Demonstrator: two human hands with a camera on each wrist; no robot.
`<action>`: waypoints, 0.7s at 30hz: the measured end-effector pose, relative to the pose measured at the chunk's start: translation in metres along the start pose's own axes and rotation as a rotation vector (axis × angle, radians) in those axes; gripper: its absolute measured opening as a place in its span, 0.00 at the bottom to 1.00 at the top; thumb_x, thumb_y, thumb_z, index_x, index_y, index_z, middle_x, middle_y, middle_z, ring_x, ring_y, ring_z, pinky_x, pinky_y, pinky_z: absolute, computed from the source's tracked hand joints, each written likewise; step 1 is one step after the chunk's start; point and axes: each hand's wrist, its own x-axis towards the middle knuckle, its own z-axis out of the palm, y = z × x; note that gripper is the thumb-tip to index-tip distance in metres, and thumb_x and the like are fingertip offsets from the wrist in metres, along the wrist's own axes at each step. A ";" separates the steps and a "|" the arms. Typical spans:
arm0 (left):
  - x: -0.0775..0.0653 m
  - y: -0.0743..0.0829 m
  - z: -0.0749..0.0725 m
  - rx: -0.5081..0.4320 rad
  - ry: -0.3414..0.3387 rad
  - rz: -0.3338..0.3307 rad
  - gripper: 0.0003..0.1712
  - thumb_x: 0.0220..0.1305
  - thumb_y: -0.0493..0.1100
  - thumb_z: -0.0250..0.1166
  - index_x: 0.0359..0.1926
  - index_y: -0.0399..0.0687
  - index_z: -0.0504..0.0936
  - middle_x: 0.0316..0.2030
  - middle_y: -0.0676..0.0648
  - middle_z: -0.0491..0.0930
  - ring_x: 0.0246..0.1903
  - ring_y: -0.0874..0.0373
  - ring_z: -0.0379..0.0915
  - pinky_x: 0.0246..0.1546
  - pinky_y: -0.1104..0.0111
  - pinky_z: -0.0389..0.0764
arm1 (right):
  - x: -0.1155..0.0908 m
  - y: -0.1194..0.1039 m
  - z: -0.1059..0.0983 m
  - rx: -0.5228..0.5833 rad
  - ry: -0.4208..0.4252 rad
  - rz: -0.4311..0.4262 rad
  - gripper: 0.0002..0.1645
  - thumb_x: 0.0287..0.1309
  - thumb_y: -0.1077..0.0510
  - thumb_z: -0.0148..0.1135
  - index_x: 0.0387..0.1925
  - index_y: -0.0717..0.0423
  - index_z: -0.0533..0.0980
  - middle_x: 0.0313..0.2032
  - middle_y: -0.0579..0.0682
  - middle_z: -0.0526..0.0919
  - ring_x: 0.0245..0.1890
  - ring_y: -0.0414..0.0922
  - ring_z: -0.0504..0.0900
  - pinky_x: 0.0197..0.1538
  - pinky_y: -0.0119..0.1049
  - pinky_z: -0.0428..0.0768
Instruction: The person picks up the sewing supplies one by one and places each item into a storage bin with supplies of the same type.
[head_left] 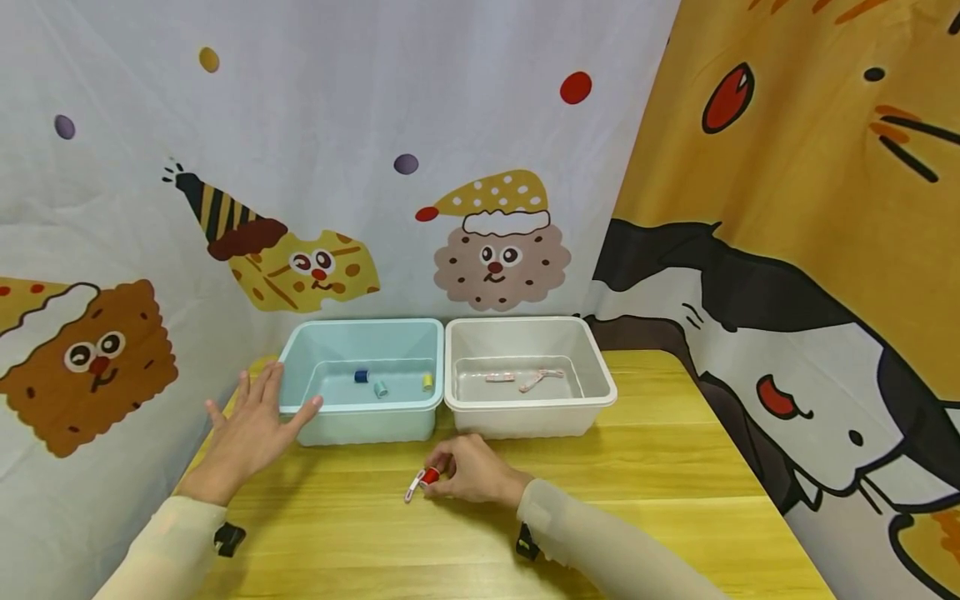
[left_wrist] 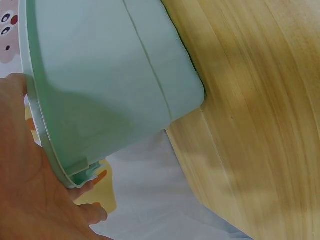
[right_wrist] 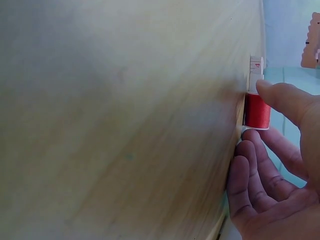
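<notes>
On the table, my right hand (head_left: 474,472) pinches a spool of red thread (right_wrist: 258,111) between thumb and fingers. Just beyond the spool lies a short white measuring tape (right_wrist: 256,67) with ruler marks and a red digit, also seen as a thin strip in the head view. My left hand (head_left: 251,433), its fingers spread, rests against the near left corner of the light blue bin (head_left: 367,426). Inside that bin are a dark blue spool (head_left: 362,377), a pale blue spool (head_left: 380,388) and a yellow spool (head_left: 427,382).
A white bin (head_left: 528,421) stands right beside the blue one. Two whitish-pink strips lie in it, one short strip (head_left: 500,377) and one bent strip (head_left: 542,379). Behind both bins hangs a printed curtain (head_left: 337,125). The wooden table (head_left: 645,483) extends toward me.
</notes>
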 end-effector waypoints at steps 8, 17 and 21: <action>0.000 0.000 0.000 -0.004 -0.003 0.001 0.69 0.84 0.84 0.49 0.96 0.37 0.39 0.93 0.23 0.42 0.91 0.14 0.24 0.71 0.03 0.25 | 0.001 -0.001 -0.001 -0.007 0.001 0.006 0.17 0.64 0.55 0.91 0.51 0.52 0.94 0.39 0.41 0.97 0.35 0.27 0.85 0.43 0.22 0.86; 0.000 -0.001 0.001 0.002 -0.012 -0.005 0.70 0.83 0.85 0.48 0.96 0.37 0.38 0.94 0.23 0.41 0.91 0.14 0.25 0.71 0.04 0.24 | 0.000 -0.001 -0.003 -0.003 0.002 -0.006 0.17 0.64 0.55 0.90 0.52 0.53 0.94 0.40 0.41 0.97 0.34 0.26 0.85 0.43 0.22 0.86; 0.001 -0.001 0.001 0.001 -0.008 -0.005 0.69 0.84 0.85 0.49 0.96 0.38 0.38 0.94 0.24 0.41 0.91 0.15 0.25 0.71 0.04 0.24 | -0.001 0.000 -0.004 0.005 -0.002 -0.027 0.18 0.66 0.55 0.89 0.53 0.55 0.93 0.41 0.43 0.98 0.34 0.26 0.85 0.43 0.22 0.87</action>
